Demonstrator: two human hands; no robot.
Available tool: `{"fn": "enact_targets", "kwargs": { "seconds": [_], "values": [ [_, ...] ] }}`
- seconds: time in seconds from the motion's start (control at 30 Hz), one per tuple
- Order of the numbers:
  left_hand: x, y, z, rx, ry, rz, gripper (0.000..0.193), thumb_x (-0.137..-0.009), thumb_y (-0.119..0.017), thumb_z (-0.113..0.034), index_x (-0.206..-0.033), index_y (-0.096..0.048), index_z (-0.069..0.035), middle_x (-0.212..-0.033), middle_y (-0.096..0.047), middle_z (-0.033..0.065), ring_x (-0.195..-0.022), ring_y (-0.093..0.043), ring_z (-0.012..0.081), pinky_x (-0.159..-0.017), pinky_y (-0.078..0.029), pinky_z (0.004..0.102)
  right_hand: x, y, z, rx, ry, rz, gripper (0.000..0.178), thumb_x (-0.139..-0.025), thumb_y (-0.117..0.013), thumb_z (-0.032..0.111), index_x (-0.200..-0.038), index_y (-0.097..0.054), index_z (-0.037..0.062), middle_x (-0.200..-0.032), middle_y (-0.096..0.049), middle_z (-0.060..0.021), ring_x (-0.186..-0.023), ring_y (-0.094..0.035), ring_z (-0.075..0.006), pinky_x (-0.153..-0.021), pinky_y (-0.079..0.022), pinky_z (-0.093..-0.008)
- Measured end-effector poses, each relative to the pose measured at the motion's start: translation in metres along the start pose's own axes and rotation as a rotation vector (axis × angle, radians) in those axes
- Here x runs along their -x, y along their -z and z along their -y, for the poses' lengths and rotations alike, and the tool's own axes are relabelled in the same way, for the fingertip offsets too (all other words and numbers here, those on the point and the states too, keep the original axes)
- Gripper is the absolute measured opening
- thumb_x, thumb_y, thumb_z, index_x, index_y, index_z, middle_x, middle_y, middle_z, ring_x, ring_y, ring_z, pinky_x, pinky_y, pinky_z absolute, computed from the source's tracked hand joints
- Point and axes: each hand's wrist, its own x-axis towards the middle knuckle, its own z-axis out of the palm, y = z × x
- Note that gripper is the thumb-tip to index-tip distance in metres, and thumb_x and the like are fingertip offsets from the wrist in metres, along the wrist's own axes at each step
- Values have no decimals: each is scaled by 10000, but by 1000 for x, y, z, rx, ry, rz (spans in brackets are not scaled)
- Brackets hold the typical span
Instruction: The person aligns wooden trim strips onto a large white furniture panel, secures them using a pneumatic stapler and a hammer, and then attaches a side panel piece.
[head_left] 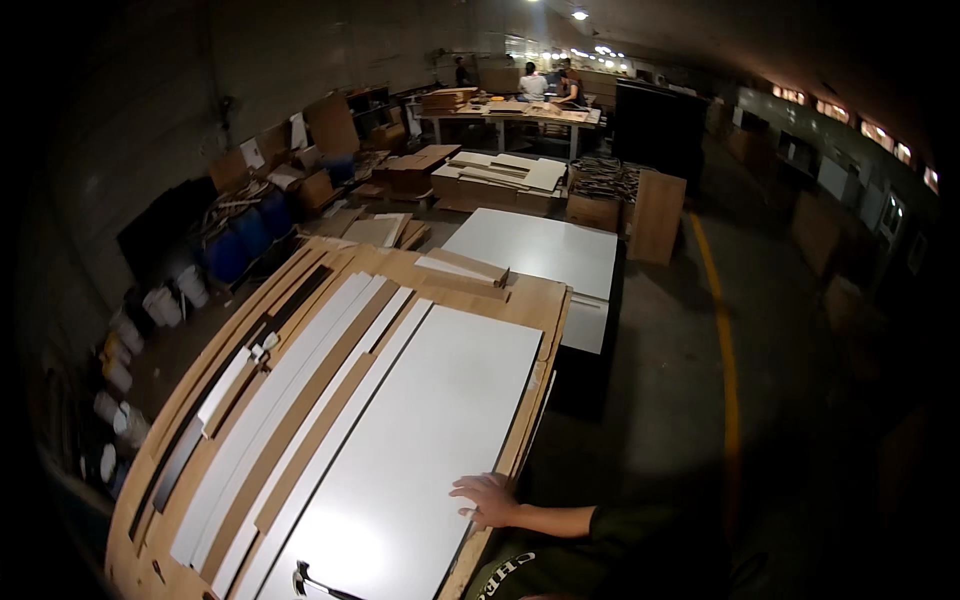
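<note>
My right hand (485, 500) rests palm down near the right edge of a large white panel (420, 410), its fingers spread and holding nothing. The forearm comes out of a dark green sleeve at the lower right. On the near end of the panel lies a claw hammer (301, 577); its dark handle runs out of the picture at the bottom. My left hand does not show, so whether it touches the hammer's handle is hidden. Left of the panel, long white strips (270, 425) and brown strips (300, 430) lie side by side on the wooden worktable (535, 290).
Dark strips (180, 465) line the table's left side. Beyond its far end stand a stack with a white top board (540, 240) and more board stacks (500, 172). Blue barrels (250, 235) and white buckets (190, 285) stand left. A yellow floor line (725, 350) runs right. People work far back.
</note>
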Motion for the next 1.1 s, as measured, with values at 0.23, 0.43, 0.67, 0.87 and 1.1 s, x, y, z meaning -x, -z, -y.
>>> {"fn": "enact_targets", "kwargs": {
  "seconds": [0.23, 0.43, 0.67, 0.87, 1.1],
  "values": [
    [-1, -60, 33, -169, 184, 383, 604, -667, -675, -649, -978, -679, -131, -1000, -636, 162, -920, -578, 390, -780, -414, 567, -50, -38, 43, -4, 138, 278, 407, -873, -605, 281, -1237, -527, 115, -1333, -453, -105, -1256, -411, -282, -1079, -288, -442],
    [-25, -2, -15, 204, 140, 201, 557, -646, -711, -603, -897, -705, -106, -853, -671, 135, -797, -631, 346, -730, -453, 528, -52, -62, 41, 31, 121, 148, 405, -860, -618, 282, -1216, -540, 105, -1311, -463, -90, -1260, -401, -270, -1075, -292, -438],
    [-35, 89, -110, 308, 184, 537, 550, -658, -717, -571, -902, -716, -78, -864, -683, 162, -788, -650, 345, -699, -487, 494, -51, -56, 46, -6, 140, 98, 375, -846, -627, 284, -1178, -563, 120, -1279, -481, -79, -1253, -410, -244, -1060, -297, -438],
    [-53, 121, -158, 266, 215, 746, 553, -669, -719, -549, -921, -721, -57, -901, -691, 183, -805, -664, 340, -693, -510, 474, -51, -59, 42, -2, 136, 151, 384, -869, -597, 323, -1195, -548, 127, -1322, -465, -72, -1295, -363, -252, -1079, -262, -442],
    [-44, 83, -198, 410, -2, 575, 531, -713, -681, -548, -908, -702, -55, -833, -677, 162, -760, -653, 328, -665, -501, 455, -54, -56, 38, 10, 128, 192, 475, -914, -541, 388, -1295, -462, 115, -1314, -469, -88, -1285, -386, -241, -1086, -260, -442]
  ]
}}
